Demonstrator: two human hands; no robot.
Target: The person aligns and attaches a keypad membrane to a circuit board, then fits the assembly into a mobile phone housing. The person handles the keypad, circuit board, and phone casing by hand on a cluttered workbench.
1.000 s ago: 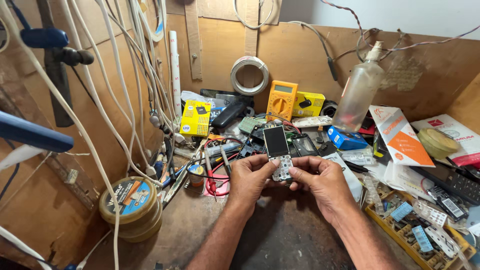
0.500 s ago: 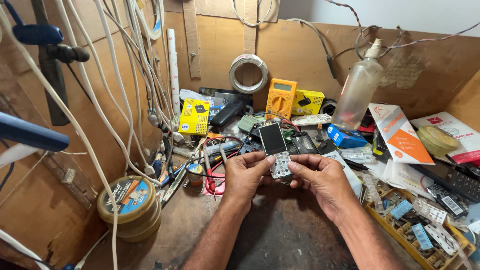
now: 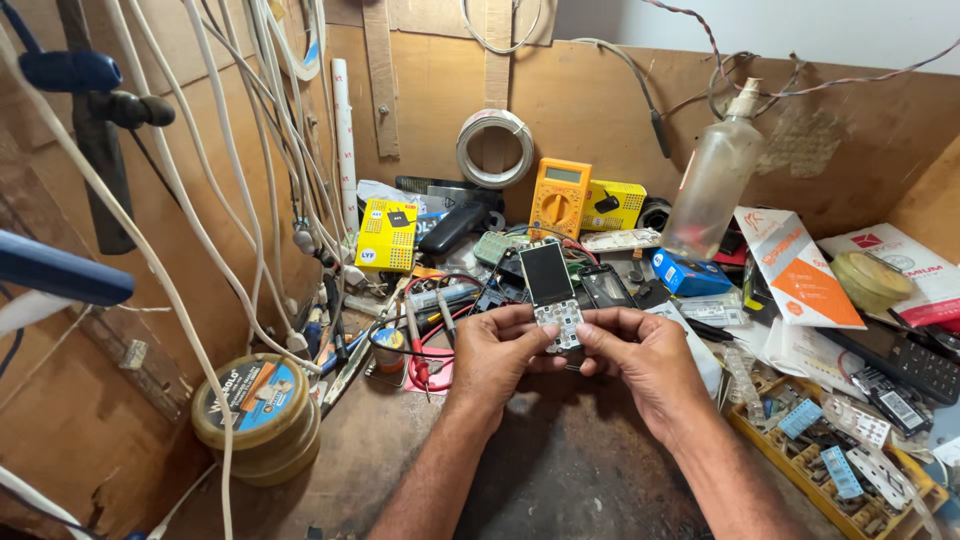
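Small keypad phone with dark screen [image 3: 552, 292] pinched at keypad end between left hand [image 3: 497, 352] and right hand [image 3: 636, 352] | long axis pointing away, screen end free | above brown counter [image 3: 560, 470], equally near both.

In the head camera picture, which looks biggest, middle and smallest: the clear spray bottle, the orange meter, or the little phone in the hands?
1. Clear spray bottle: tallest, looks largest.
2. and 3. Orange meter and little phone: they look nearly alike. The phone, held by the left hand and right hand, is nearer the camera, so no sure ranking.
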